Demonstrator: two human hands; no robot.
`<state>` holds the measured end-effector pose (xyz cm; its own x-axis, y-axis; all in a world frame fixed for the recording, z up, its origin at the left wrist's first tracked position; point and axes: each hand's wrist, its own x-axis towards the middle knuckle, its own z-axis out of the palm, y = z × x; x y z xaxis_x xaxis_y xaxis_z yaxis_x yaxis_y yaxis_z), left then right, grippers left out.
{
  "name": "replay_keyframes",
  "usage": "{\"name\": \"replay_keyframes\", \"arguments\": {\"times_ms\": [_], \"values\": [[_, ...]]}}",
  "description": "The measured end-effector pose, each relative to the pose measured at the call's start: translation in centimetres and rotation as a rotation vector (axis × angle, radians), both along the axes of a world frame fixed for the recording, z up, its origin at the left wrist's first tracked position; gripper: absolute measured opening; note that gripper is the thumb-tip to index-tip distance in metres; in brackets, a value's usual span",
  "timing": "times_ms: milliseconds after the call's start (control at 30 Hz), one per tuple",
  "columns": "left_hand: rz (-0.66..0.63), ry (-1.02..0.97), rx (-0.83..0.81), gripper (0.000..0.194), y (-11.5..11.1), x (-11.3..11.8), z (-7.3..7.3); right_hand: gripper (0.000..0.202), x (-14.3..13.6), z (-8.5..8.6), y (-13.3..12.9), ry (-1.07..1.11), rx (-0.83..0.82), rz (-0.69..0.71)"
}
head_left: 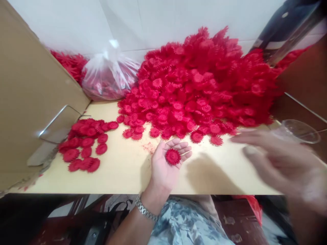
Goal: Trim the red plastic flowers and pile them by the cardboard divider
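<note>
On the upturned palm of my left hand (165, 168) rests a red disc with a toothed, petal-like rim (173, 157). The fingers of that hand are loosely curved and apart around it. To the right, my right hand (281, 160) hangs above the table, blurred by motion. Its thumb and fingers look stretched out and apart, and I see nothing between them. Beyond my hands rises a large heap of the same red toothed discs (194, 92). A smaller group of red discs (87, 141) lies at the left.
A tied clear plastic bag (109, 75) with red pieces stands at the back left. Cardboard (33, 88) walls the left side, with a bent metal wire (55, 119) near it. A clear plastic cup (301, 131) lies at the right. The pale table (122, 180) ends close to me.
</note>
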<state>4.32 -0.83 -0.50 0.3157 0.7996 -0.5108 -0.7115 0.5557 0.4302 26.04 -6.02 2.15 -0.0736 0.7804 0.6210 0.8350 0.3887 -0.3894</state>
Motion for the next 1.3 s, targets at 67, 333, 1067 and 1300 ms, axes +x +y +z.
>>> {"name": "replay_keyframes", "arguments": {"times_ms": [67, 333, 1067, 1300], "values": [[0.011, -0.002, -0.023, 0.038, 0.0, -0.1, 0.1, 0.024, -6.0, -0.9, 1.0, -0.094, -0.018, 0.323], [0.126, 0.004, -0.045, 0.041, 0.3, -2.1, -0.2, 0.040, -12.7, -4.7, 2.1, -0.301, -0.082, 0.517], [0.249, 0.149, 0.289, 0.019, -0.3, -3.5, -0.8, 0.038, -15.2, -1.3, 6.4, 0.186, -0.099, 0.301], [0.340, 0.048, 0.280, 0.047, 1.0, -4.2, 2.0, 0.068, -20.7, -1.5, 6.9, 0.230, -0.543, 0.404]]}}
